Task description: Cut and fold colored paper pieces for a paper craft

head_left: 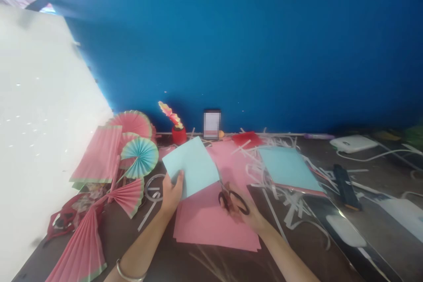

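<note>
My left hand [172, 191] grips a light blue sheet of paper [194, 165] by its lower left edge, thumb on top. In my right hand [243, 209] is a pair of scissors with dark handles [239, 202]. The blades point up and to the left, at the right edge of the blue sheet; whether they are apart is too blurred to tell. Beneath both hands lie pink sheets of paper [211, 229]. Another light blue sheet [289, 167] rests to the right, on top of something pink.
Folded pink paper fans [82, 242] and a blue one [140, 158] lie at the left. A red pot [179, 135] stands at the back. White paper strips [294, 211], a dark stapler-like object [346, 187] and a white device with a cable [353, 142] are at the right.
</note>
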Tool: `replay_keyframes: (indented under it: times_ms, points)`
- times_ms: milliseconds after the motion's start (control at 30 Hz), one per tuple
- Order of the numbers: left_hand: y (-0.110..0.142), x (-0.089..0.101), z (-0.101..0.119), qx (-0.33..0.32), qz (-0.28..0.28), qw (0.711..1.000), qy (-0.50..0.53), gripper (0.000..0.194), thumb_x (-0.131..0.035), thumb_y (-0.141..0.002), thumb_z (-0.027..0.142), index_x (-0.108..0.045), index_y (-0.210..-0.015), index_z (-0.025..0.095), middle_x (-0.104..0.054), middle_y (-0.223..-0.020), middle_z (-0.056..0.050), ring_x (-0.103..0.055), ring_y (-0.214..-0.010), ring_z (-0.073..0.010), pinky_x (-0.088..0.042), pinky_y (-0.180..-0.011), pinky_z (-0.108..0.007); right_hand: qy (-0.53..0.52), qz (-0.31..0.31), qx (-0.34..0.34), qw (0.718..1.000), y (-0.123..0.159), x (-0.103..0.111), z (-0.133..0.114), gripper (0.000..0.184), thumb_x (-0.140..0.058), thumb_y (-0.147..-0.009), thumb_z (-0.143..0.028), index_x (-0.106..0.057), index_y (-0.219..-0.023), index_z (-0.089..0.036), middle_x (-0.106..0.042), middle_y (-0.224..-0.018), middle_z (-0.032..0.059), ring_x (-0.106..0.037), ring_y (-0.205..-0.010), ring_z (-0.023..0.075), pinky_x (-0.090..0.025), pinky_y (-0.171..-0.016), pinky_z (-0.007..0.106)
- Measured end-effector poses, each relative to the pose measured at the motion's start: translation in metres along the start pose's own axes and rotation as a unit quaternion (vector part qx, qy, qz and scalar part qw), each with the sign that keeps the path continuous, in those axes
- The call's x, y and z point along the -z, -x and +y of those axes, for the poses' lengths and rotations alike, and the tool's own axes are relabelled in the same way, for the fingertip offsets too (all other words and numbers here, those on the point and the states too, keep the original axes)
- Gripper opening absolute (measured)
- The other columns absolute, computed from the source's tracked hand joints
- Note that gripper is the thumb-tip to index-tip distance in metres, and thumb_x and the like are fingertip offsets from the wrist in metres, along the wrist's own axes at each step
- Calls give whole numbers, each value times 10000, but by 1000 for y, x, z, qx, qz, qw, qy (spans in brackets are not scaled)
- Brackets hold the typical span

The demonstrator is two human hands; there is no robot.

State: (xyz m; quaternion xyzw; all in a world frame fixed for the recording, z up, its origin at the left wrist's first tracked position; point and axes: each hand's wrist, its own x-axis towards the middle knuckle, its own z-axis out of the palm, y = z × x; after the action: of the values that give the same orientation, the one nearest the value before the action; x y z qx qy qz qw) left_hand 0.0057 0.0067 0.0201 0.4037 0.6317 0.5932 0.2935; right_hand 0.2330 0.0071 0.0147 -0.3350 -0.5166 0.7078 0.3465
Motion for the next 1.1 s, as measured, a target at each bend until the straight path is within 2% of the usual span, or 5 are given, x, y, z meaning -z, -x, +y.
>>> replay_keyframes:
  times_ms: [200, 467, 733, 1100]
  points:
    - [1, -1, -2, -8, -3, 1000, -1, 429, -554, -780, 375, -550, -1127, 123, -626, -1076, -124, -581, -1005, -224, -447, -877, -333, 6, -18, 18, 1000, 1, -2, -3, 288, -450, -835, -477, -500, -851, -194, -557, -758, 35, -522, -622, 121, -410, -564, 262]
    - [2, 0, 2, -7, -8, 1000, -3, 424, -550, -781, 372, -552, -1116, 112, -621, -1084, -127, -567, -1027, -230, -436, -894, -341, 17, 9, 5, 1000, 2, -5, -7, 325, -475, -805, -512, -524, -842, -193, -560, -757, 35, -505, -603, 117, -396, -552, 256]
    - [3, 1, 6, -3, -8, 1000, 1, 411, -565, -768, 371, -571, -1092, 119, -631, -1069, -120, -578, -1013, -226, -443, -880, -324, 33, -3, 7, 999, 2, -7, -14, 334, -462, -806, -520, -486, -794, -187, -546, -742, 39, -488, -590, 124, -378, -538, 262]
    - [2, 1, 4, -9, -4, 1000, -6, 422, -555, -780, 367, -558, -1115, 111, -625, -1081, -129, -576, -1015, -230, -445, -884, -336, 38, -1, 17, 999, 1, -5, -10, 311, -467, -820, -494, -505, -848, -187, -547, -742, 25, -501, -595, 113, -391, -550, 258]
